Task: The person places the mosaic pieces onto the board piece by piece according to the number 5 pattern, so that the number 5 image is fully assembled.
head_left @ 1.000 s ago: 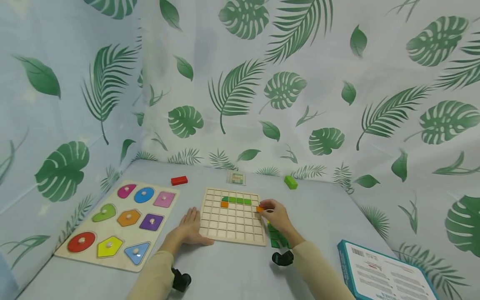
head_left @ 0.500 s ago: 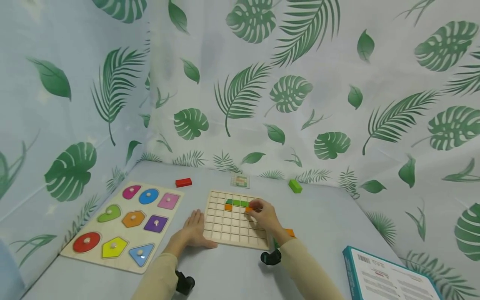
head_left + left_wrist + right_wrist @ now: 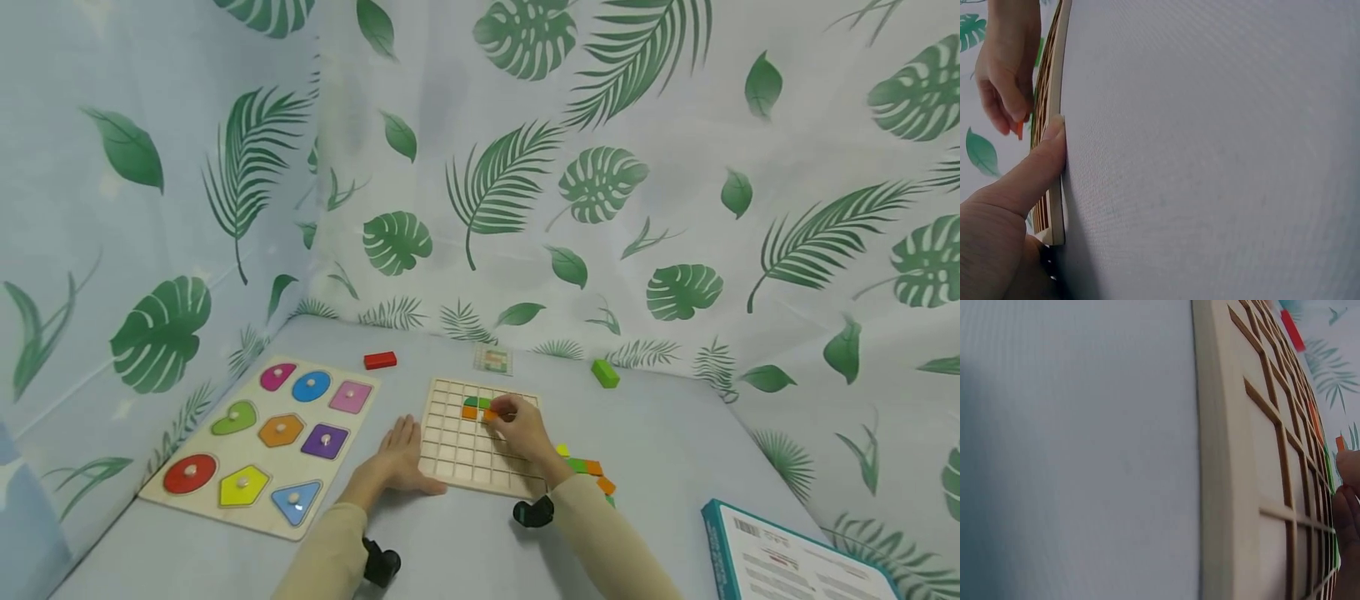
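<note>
The wooden grid board (image 3: 465,454) lies flat with a dark green piece (image 3: 471,402), a light green piece (image 3: 484,403) and an orange square (image 3: 469,413) in its upper cells. My right hand (image 3: 525,429) pinches a second orange piece (image 3: 490,415) just right of that square; in the right wrist view this orange piece (image 3: 1340,444) stands above the grid. My left hand (image 3: 401,458) lies with straight fingers at the board's left edge, and its thumb (image 3: 1032,172) touches the near edge in the left wrist view. Some green pieces are hidden behind my right hand.
Loose green, yellow and orange pieces (image 3: 592,467) lie right of the board. A knobbed shape puzzle (image 3: 255,454) is at left, a teal-edged box (image 3: 795,554) at lower right. Behind the board are a red block (image 3: 380,360), a pattern card (image 3: 492,359) and a green block (image 3: 605,373).
My right hand has moved left over the board with the orange piece, from its right edge to beside the placed orange square. The left hand stays at the board's edge. The head view has shifted.
</note>
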### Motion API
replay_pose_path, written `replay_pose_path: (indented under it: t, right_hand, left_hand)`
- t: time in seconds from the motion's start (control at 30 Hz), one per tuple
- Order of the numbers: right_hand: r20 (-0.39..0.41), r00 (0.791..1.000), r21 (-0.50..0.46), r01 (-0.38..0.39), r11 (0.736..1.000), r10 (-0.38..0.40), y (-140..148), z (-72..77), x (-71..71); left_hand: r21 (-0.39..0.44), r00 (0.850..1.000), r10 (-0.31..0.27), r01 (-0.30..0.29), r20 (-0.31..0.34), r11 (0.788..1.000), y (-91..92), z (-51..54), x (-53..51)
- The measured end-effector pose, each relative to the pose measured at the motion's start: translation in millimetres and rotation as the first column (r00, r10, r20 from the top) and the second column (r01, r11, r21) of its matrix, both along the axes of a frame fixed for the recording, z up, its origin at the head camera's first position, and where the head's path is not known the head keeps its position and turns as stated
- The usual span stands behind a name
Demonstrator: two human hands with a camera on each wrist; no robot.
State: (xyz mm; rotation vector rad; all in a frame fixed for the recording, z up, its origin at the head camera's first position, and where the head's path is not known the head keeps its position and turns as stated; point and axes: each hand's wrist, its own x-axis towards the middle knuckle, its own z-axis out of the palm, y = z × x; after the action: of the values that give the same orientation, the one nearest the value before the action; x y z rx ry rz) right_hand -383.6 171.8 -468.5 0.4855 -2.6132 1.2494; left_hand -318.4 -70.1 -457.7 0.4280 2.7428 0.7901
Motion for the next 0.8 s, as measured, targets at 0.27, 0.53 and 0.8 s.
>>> replay_pose_path:
  t: [0.27,0.53,0.8]
  right_hand:
    - [0.029,0.997,-0.026,-0.072,0.997,0.073,-16.2,-0.6,1.5]
    - [0.018,0.996,0.028,-0.092,0.995,0.091,-26.9,-5.8,2.8]
    - [0.013,0.999,0.089,-0.049,0.995,0.048,-32.7,-8.2,4.4]
  left_hand:
    - [-0.025,1.0,-0.024,0.024,-0.01,0.999,-0.9,1.3,-2.5]
    - [-0.035,0.999,-0.027,0.027,-0.019,0.999,-2.0,-6.5,-6.6]
    - [-0.005,0.999,-0.024,0.024,-0.044,1.0,-1.8,-16.6,-10.0]
